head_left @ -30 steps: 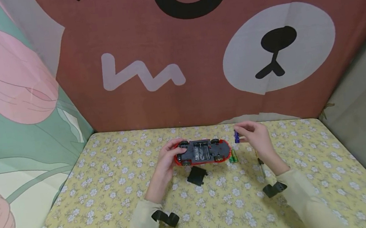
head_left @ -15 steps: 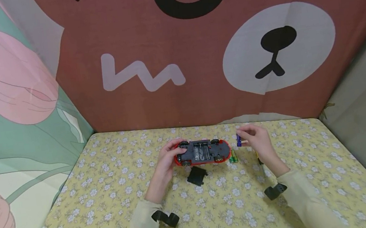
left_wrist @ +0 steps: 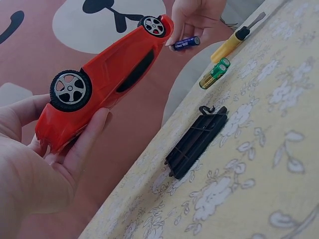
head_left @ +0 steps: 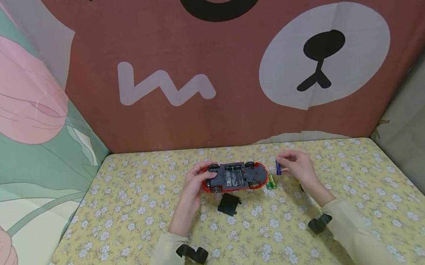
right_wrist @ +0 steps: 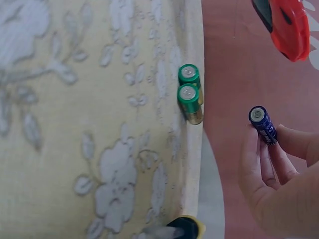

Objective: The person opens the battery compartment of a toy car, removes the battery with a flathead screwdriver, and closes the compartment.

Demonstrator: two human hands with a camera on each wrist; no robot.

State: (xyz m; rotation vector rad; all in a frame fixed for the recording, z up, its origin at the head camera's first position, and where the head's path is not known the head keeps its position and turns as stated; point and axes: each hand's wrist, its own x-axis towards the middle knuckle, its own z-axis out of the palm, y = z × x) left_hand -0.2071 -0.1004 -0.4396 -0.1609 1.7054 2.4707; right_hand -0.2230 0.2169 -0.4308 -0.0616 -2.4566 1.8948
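A red toy car (head_left: 256,172) is held upside down by its rear or front end in my left hand (head_left: 194,186), thumb on the dark underside. Its battery compartment (head_left: 234,176) lies uncovered and no battery shows inside. My right hand (head_left: 299,167) pinches a blue battery (right_wrist: 263,124) between thumb and fingers, a little to the right of the car. Two green batteries (right_wrist: 189,99) lie side by side on the table, below and left of that hand. In the left wrist view the black battery cover (left_wrist: 197,142) rests on the cloth near the car.
A screwdriver (left_wrist: 237,40) with a yellow and black handle lies on the table, mostly hidden by the right hand in the head view. Yellow flowered cloth (head_left: 131,246) covers the table. A brown bear-print curtain (head_left: 235,121) hangs along its back edge.
My right hand has come down slightly toward the near side with the blue battery, now covering more of the screwdriver. The left hand and the toy car have stayed in place.
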